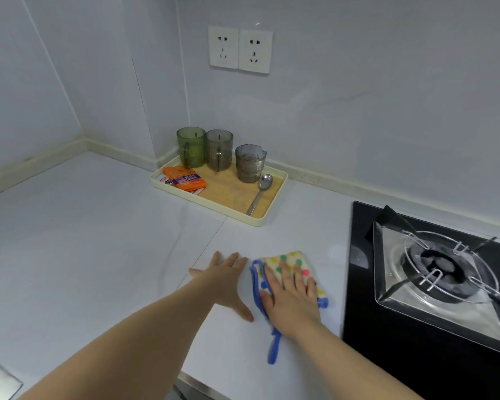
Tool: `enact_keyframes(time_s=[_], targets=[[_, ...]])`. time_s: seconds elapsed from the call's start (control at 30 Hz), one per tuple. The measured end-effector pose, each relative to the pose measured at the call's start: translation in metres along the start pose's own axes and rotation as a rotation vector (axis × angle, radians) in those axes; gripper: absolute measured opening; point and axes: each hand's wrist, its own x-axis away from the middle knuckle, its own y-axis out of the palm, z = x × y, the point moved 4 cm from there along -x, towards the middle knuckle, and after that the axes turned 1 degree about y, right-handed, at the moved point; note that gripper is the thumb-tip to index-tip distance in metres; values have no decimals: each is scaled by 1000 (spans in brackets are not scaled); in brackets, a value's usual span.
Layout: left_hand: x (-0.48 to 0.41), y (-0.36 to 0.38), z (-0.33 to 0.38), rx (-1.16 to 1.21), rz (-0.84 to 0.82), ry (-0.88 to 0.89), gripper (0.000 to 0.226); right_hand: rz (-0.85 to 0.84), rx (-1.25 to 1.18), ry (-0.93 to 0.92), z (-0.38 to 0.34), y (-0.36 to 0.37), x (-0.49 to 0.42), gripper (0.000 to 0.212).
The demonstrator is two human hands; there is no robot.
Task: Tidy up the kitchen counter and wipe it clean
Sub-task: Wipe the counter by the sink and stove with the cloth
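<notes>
While our right hand (293, 298) presses flat on the cloth (289, 259) at lower centre, fingers straight, our left hand (228, 280) rests flat on the counter (84, 241) just left of it; most counter to wipe lies further left, we think.

Counter (84, 241): tray (228, 193), cloth (289, 261) (dotted).

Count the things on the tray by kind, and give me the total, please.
Cups: 3 (green cup, grey cup, spouted grey cup)
Spoons: 1
Snack packets: at least 2 (orange packet on top, white packet beneath)
Total on the tray: at least 6
</notes>
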Motion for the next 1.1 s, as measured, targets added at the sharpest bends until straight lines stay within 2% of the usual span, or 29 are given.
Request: enact_keyframes(time_s=[0.07, 0.17, 0.3, 0.5, 0.8, 1.1], targets=[[-5, 1, 15, -17, -3, 13, 130, 1, 14, 4, 18, -7, -7, 55], [-13, 5, 20, -22, 0, 27, 131, 15, -10, 146, 53, -18, -21, 56], [-14, 5, 14, -45, 31, 67, 128, -30, -36, 230, 61, -27, -42, 58], [-16, 7, 14, -59, 47, 66, 128, -21, -43, 235, 65, -35, -61, 58], [-14, 5, 19, -76, 31, 36, 127, -8, -30, 122, 41, -10, -15, 58], [-11, 2, 22, -77, 45, 50, 124, 0, -34, 115, 60, -35, -62, 59]])
